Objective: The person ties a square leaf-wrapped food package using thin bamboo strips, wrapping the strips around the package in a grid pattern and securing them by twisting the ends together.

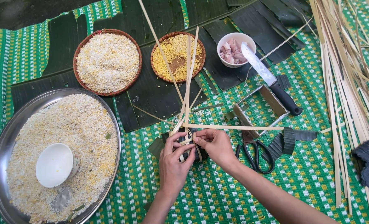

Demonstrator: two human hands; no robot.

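Observation:
A small square parcel wrapped in dark green leaf [189, 154] rests on the green patterned mat [217, 199]. My left hand [174, 159] presses on the parcel from the near left, fingers curled over its top. My right hand [214, 145] grips the pale bamboo strips [187, 93] where they cross on top of the parcel. Several strip ends fan upward over the leaves; one strip [234, 127] runs off to the right.
A steel tray of rice with an upturned white bowl [55, 164] lies at left. Baskets of rice [107, 61] and yellow beans [177, 56], a bowl of meat [233, 50], a knife [271, 81], a metal mould [262, 110], scissors [255, 151], a strip bundle [350, 70].

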